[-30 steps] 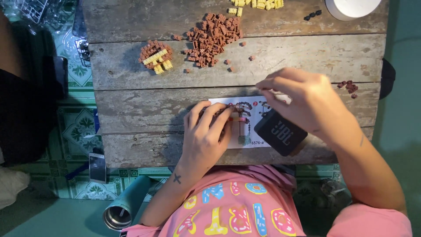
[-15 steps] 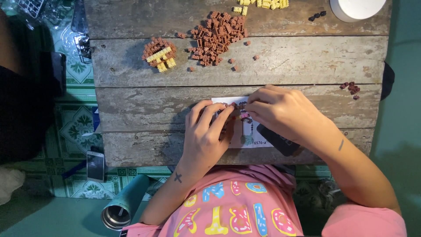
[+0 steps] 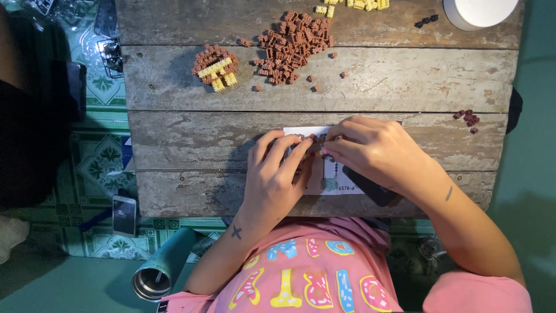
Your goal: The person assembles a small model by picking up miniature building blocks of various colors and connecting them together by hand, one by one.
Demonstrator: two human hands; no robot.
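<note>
Dim even light, soft shadows, sharp

Beyond my hand, up the table (image 3: 405, 81): a heap of brown bricks (image 3: 292, 47), a brown-and-yellow built piece (image 3: 216, 66), yellow bricks (image 3: 353, 4), a white bowl (image 3: 479, 11). Left of my hand, on the floor: a phone (image 3: 124, 214), a steel flask (image 3: 161, 273).

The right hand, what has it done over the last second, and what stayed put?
The right hand swung left, off the dark block, to meet the left hand over the instruction sheet; fingertips now pinch something small together. The brown brick pile and small brick figure stayed.
</note>
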